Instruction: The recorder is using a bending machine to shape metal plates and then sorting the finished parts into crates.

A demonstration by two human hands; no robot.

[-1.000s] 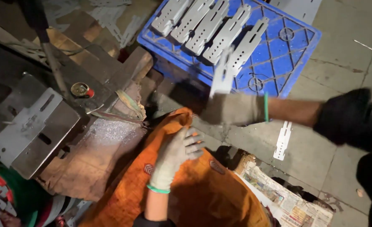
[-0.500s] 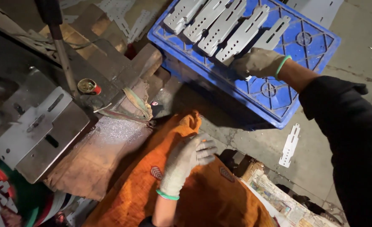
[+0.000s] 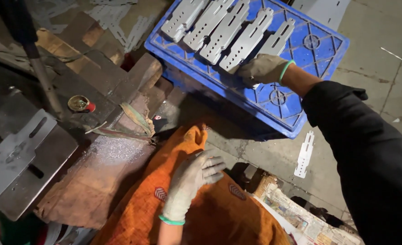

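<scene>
My gloved right hand (image 3: 262, 69) reaches out to the blue plastic crate (image 3: 301, 97) and is closed over the near end of a slotted grey metal plate (image 3: 280, 38). That plate lies on the crate as the rightmost in a row of several similar plates (image 3: 219, 27). My gloved left hand (image 3: 193, 179) rests flat, fingers spread, on the orange cloth (image 3: 210, 218) over my lap and holds nothing.
One slotted plate (image 3: 304, 154) lies on the concrete floor right of the crate. A grey metal jig (image 3: 17, 154) sits at the left under a dark rod (image 3: 35, 63). A small round tin (image 3: 80, 104) rests on wooden blocks (image 3: 139, 75). Newspaper (image 3: 301, 218) lies at the lower right.
My right hand has carried a metal plate from above the floor up onto the blue crate and set it at the row's right end. The left hand stayed on the orange cloth.
</scene>
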